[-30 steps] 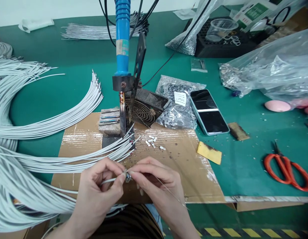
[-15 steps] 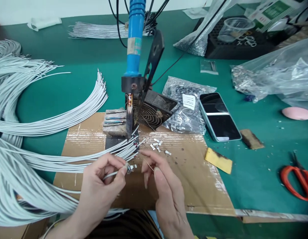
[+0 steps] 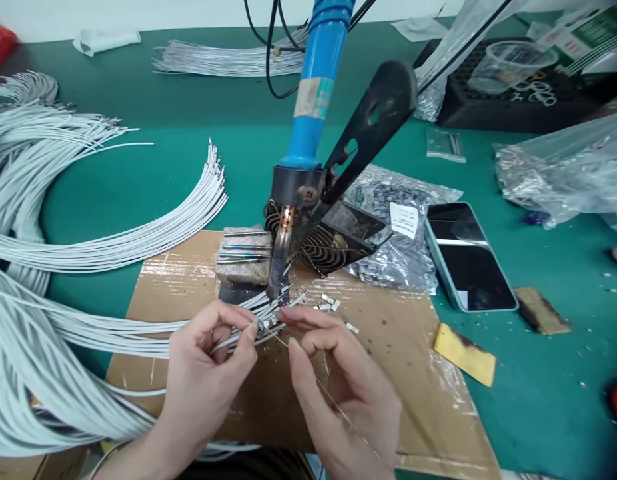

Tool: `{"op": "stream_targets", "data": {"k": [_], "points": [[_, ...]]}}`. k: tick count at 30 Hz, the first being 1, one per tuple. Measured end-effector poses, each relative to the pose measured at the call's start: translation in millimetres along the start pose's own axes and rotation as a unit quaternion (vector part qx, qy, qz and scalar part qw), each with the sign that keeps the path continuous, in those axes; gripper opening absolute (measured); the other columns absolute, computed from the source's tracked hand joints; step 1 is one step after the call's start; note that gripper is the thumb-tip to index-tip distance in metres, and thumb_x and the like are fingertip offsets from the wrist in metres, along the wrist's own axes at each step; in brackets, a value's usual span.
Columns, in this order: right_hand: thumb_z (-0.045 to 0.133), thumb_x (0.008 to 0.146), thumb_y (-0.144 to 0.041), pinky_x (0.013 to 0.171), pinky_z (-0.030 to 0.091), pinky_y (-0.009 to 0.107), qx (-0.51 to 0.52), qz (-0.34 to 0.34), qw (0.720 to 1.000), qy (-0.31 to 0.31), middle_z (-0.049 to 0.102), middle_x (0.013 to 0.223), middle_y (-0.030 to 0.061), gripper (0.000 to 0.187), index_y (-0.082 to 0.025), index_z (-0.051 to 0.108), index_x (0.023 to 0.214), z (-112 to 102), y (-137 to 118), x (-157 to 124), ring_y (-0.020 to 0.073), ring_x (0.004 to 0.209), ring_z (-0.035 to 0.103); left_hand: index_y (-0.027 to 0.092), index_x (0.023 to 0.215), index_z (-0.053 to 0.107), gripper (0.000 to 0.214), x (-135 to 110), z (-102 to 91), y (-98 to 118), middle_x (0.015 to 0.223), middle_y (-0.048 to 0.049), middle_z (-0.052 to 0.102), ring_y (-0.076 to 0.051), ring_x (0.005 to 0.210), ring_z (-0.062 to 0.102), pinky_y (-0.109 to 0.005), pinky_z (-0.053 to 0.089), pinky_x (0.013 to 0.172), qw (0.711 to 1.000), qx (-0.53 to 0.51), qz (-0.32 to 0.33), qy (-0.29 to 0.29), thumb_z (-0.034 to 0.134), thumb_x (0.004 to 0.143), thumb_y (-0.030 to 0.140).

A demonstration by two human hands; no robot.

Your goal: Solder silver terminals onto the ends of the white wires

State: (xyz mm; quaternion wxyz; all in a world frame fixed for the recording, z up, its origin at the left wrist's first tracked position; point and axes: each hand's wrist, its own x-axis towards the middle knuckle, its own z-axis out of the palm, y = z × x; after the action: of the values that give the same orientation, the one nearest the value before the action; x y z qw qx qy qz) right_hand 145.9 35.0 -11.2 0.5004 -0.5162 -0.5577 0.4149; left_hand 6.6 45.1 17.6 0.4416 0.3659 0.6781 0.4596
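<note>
My left hand (image 3: 208, 373) pinches a white wire (image 3: 228, 341) near its end, where a small metal terminal (image 3: 266, 324) sits. My right hand (image 3: 338, 387) pinches a thin strand of solder wire (image 3: 333, 400), its tip next to the terminal. Both hands are over a brown cardboard sheet (image 3: 413, 373), just below the tip of a blue-handled soldering iron (image 3: 308, 120) fixed in a black stand (image 3: 368, 127). A bundle of white wires (image 3: 113, 327) fans in from the left under the iron.
Loose metal terminals (image 3: 333, 305) lie on the cardboard. A small black fan (image 3: 328, 243), a bag of parts (image 3: 403, 220), a phone (image 3: 468, 257), a yellow sponge (image 3: 463, 353) and plastic bags (image 3: 563, 173) sit to the right on the green table (image 3: 138, 173).
Both hands moved up toward the iron tip. The right hand let go of the terminal it pinched together with the left and now feeds solder wire. The view shifted closer and left.
</note>
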Motion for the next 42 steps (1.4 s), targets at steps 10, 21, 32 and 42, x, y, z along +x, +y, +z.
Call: {"op": "stream_targets", "data": {"k": [10, 21, 32, 42], "points": [[0.065, 0.094, -0.012, 0.091, 0.058, 0.032, 0.031, 0.035, 0.997, 0.060, 0.080, 0.105, 0.0057, 0.020, -0.024, 0.060, 0.079, 6.3, -1.0, 6.4, 0.0208, 0.103, 0.077, 0.018, 0.067, 0.067, 0.011, 16.5, 4.0, 2.3, 0.076, -0.0019, 0.075, -0.010, 0.058, 0.061, -0.017, 0.045, 0.050, 0.999, -0.001, 0.036, -0.036, 0.074, 0.076, 0.017], [0.067, 0.091, -0.009, 0.089, 0.059, 0.022, 0.032, 0.020, 0.998, 0.045, 0.081, 0.106, -0.0008, 0.020, -0.025, 0.062, 0.080, 2.5, 2.1, 14.3, 0.0147, 0.101, 0.078, 0.017, 0.066, 0.070, 0.011, 20.1, 8.6, 4.3, 0.076, 0.0007, 0.076, -0.005, 0.052, 0.055, -0.012, 0.042, 0.048, 0.998, -0.008, 0.052, -0.021, 0.076, 0.075, 0.013], [0.068, 0.089, -0.012, 0.088, 0.061, 0.029, 0.027, 0.036, 0.997, 0.066, 0.082, 0.107, 0.0012, 0.020, -0.025, 0.061, 0.076, 4.2, -1.3, 18.2, 0.0185, 0.096, 0.080, 0.017, 0.066, 0.070, 0.011, 23.1, 10.6, 10.2, 0.074, 0.0004, 0.077, -0.006, 0.054, 0.058, -0.011, 0.045, 0.049, 0.998, -0.021, 0.051, -0.015, 0.076, 0.075, 0.013], [0.068, 0.089, -0.012, 0.089, 0.062, 0.029, 0.045, 0.063, 0.994, 0.074, 0.082, 0.107, -0.0003, 0.020, -0.026, 0.063, 0.075, 3.6, -2.9, 17.2, 0.0178, 0.096, 0.079, 0.016, 0.065, 0.070, 0.012, 26.3, 11.1, 12.1, 0.073, 0.0016, 0.076, -0.006, 0.060, 0.065, -0.008, 0.049, 0.054, 0.998, -0.049, 0.028, -0.026, 0.077, 0.073, 0.010]]}}
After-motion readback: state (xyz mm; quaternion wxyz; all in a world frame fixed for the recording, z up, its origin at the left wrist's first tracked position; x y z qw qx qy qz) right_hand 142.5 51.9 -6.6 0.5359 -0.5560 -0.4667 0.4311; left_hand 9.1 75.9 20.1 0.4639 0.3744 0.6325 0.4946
